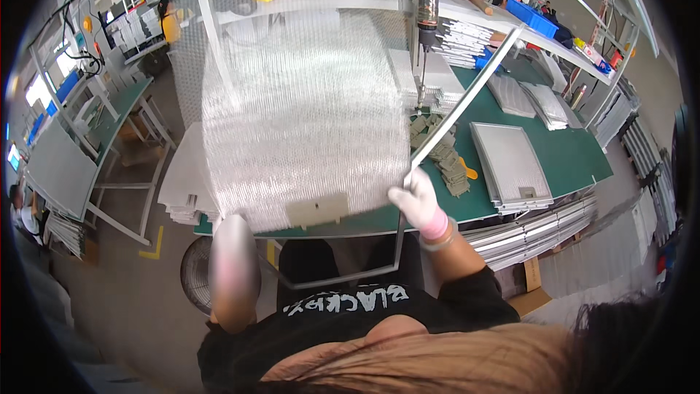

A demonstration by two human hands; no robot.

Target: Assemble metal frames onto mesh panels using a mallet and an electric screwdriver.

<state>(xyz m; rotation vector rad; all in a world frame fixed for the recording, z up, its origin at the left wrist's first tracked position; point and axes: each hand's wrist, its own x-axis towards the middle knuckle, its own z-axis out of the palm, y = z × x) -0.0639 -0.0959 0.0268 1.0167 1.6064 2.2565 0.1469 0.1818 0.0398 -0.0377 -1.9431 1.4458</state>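
A wide silver metal mesh sheet (306, 117) stands tilted before me above the bench, with a pale plate (319, 209) at its lower edge. My right hand (421, 204), in a white glove, is closed around a thin metal frame (467, 95) beside the sheet's lower right corner. One frame bar rises toward the far right; others bend down near my lap. My left hand (233, 248), gloved and smeared by motion, is at the sheet's lower left corner; its fingers cannot be made out. Right of the sheet hangs an orange and black power screwdriver (429, 0).
Small grey-green pieces (441, 153) lie heaped on the green bench (576, 160), near a framed mesh panel (510, 164). Flat panels (182, 182) are stacked at left. A shelf (467, 14) with a blue bin (531, 17) spans the back. A round fan (197, 273) stands below left.
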